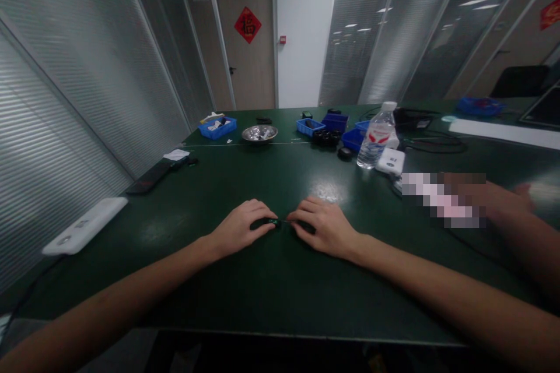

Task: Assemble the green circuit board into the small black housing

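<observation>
My left hand (245,225) rests low over the green table (210,280), thumb and fingers closed on a small dark part (275,222) with a green patch. Just across from it, my right hand (324,225) pinches a thin, dark object (286,221) whose tip points at that part. Whether the two pieces touch is too small to tell. The right fingers cover most of the thin object, so its kind does not show.
Beyond my hands stand a metal bowl (259,141), a blue tray (226,129) and a water bottle (375,141) beside a white box (391,161). At left lie a white device (87,226) and a black slab (151,179). Another person's arm (516,215) reaches in from the right.
</observation>
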Tool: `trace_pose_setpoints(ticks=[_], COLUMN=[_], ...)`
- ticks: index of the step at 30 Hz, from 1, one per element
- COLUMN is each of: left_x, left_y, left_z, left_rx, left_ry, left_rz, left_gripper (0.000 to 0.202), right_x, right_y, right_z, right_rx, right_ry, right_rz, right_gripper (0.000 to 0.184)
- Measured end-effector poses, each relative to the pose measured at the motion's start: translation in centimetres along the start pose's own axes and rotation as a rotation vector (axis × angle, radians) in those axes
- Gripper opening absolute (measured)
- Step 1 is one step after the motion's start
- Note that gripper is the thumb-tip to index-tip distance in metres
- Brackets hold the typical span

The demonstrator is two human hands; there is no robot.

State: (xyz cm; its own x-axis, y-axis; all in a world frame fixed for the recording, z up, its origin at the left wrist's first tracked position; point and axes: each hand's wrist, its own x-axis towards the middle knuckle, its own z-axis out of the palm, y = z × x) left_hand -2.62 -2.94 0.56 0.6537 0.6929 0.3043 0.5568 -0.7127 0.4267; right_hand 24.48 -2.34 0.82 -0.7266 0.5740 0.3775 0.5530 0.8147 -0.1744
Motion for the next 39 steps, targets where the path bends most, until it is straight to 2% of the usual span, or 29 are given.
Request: trace_pose_setpoints(ticks=[8, 17, 28, 39], left_x=[-0.1, -0.2, -0.1, -0.2], left_y=[1.0, 0.6, 1.0, 1.2], left_z=[0.0, 0.2, 0.3, -0.1], left_rx=[-0.041, -0.045, -0.02, -0.048], left_ry=[-0.047, -0.06, -0.051, -0.063], left_rz=[0.006, 0.014, -0.025, -0.036], left_gripper=[0.022, 0.021, 0.019, 0.02], right_x=[-0.1, 0.1, 0.2, 0.2], right_y=[-1.0, -1.0, -1.2, -0.7], right_z=[-0.1, -0.4, -0.8, -0.1], right_rx=[0.021, 0.028, 0.026, 0.031], right_ry=[-0.019, -0.035, -0.043, -0.028], right_rz=[-0.041, -0.048, -0.025, 0.017], right_gripper=[0.021, 0.022, 0.02, 0.015])
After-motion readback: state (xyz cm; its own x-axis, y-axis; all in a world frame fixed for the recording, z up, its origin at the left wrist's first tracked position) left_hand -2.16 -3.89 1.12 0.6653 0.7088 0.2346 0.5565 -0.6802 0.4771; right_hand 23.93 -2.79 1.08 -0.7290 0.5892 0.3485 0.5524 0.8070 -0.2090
